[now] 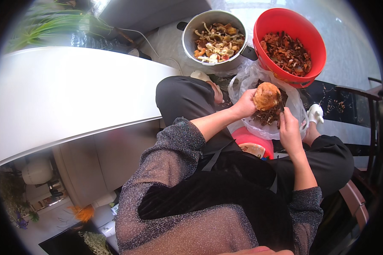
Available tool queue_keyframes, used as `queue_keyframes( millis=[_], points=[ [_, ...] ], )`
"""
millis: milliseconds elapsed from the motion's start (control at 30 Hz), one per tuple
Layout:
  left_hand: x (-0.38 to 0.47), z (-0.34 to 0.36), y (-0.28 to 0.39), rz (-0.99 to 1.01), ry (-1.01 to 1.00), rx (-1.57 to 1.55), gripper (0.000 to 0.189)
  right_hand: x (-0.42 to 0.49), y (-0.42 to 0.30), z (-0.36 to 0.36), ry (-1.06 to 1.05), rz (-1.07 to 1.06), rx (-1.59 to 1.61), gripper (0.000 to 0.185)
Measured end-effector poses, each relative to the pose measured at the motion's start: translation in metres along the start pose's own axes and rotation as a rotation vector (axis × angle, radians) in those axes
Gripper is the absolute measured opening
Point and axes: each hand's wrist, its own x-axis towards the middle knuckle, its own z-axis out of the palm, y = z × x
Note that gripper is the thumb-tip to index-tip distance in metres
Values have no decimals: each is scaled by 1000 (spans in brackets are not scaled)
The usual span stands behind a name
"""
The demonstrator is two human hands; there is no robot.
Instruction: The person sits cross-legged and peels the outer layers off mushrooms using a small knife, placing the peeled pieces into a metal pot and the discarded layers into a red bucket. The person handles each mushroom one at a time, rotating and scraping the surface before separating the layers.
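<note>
My left hand grips a large orange-brown mushroom by its left side. On the opposite side, my right hand holds a small dark-bladed knife, its blade against the mushroom's right edge. Both hands are over a translucent plastic bag with dark scraps inside. Beyond the bag stands a metal pot with cut and whole mushrooms in it. To its right a red plastic bucket contains dark reddish-brown pieces, too jumbled to tell apart. The mushroom's underside is hidden.
A white tabletop fills the left side. A red container sits under the bag, between my legs. Dark wooden chair parts stand at the right. Scraps lie on the black floor strip. A cable runs left of the pot.
</note>
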Motion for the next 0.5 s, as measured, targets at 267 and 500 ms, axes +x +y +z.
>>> queue_keyframes(
  millis=[267, 500],
  points=[
    [-1, -1, 5, -141, 10, -153, 30, 7, 12, -6, 47, 36, 66, 10],
    [0, 0, 9, -362, 57, -337, 35, -3, -10, 2, 92, -203, -242, 15]
  ],
)
